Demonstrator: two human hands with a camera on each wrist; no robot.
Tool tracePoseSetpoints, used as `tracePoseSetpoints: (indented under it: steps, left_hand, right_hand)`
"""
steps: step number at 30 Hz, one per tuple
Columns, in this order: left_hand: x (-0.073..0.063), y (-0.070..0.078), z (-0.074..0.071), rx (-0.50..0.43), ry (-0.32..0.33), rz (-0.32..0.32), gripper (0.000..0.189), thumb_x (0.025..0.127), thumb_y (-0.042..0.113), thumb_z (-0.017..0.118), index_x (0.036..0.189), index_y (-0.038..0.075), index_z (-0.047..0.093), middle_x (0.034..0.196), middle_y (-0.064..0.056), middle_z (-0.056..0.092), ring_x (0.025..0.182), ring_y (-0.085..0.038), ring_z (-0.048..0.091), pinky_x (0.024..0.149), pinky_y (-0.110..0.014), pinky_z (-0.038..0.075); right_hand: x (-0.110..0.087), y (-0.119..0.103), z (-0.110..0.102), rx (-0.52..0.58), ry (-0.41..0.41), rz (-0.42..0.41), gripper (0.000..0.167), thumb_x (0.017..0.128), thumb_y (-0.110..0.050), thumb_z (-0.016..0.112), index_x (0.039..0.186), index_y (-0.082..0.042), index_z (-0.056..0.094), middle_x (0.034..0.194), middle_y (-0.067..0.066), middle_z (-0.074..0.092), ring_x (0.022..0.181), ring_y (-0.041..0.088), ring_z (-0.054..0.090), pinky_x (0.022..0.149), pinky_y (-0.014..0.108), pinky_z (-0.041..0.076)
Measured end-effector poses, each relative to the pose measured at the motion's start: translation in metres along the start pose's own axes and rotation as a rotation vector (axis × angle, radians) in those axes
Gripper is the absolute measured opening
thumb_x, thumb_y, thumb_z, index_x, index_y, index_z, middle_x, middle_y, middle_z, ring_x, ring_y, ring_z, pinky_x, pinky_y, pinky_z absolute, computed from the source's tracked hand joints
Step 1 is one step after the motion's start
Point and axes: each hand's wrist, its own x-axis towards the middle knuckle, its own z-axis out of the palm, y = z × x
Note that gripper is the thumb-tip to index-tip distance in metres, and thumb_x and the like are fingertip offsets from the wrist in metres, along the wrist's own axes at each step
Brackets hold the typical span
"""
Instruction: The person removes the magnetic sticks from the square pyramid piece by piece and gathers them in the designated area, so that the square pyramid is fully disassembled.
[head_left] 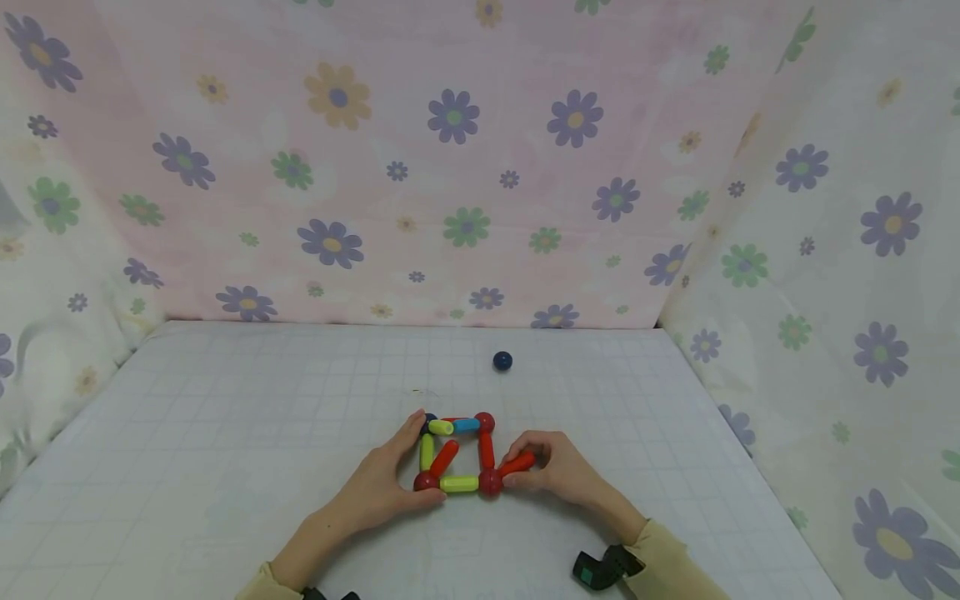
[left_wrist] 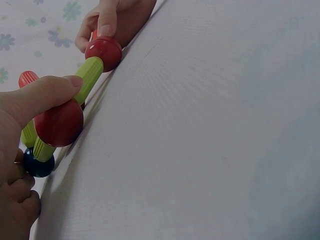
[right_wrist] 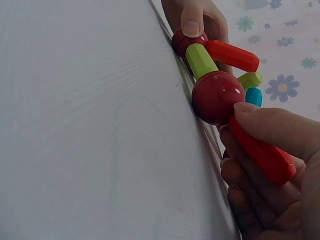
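Observation:
A square of magnetic building sticks and balls lies on the table, with a yellow-green stick [head_left: 459,484] along its front and a red stick on its right side. My left hand [head_left: 371,492] grips the left side, thumb on the front-left red ball [left_wrist: 61,125] and fingers by the dark blue corner ball [left_wrist: 39,164]. With thumb and fingers, my right hand [head_left: 558,468] pinches a red stick [right_wrist: 265,155] that touches the front-right red ball [right_wrist: 218,98]. Another red stick [right_wrist: 232,55] slants up from the front-left ball. Yellow-green and light blue sticks [head_left: 467,425] jut out at the back corners.
A loose dark blue ball [head_left: 502,361] sits farther back on the white gridded table [head_left: 262,400]. Flowered cloth [head_left: 405,225] hangs behind the table and along its sides. A black strap [head_left: 600,569] is by the right wrist.

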Motion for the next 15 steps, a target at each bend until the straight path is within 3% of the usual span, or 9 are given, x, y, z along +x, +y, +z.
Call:
tracePoseSetpoints:
  steps: [15]
  left_hand:
    - [0.0001, -0.001, 0.0009, -0.009, 0.002, 0.007, 0.108, 0.075, 0.051, 0.083, 0.16, 0.02, 0.025, 0.165, 0.004, 0.025, 0.151, -0.025, 0.027, 0.116, -0.058, 0.033]
  right_hand:
    - [-0.0008, 0.0008, 0.0016, 0.044, -0.001, -0.009, 0.021, 0.082, -0.015, 0.082, 0.1, -0.01, 0.072, 0.094, 0.009, 0.074, 0.078, 0.01, 0.065, 0.072, 0.02, 0.052]
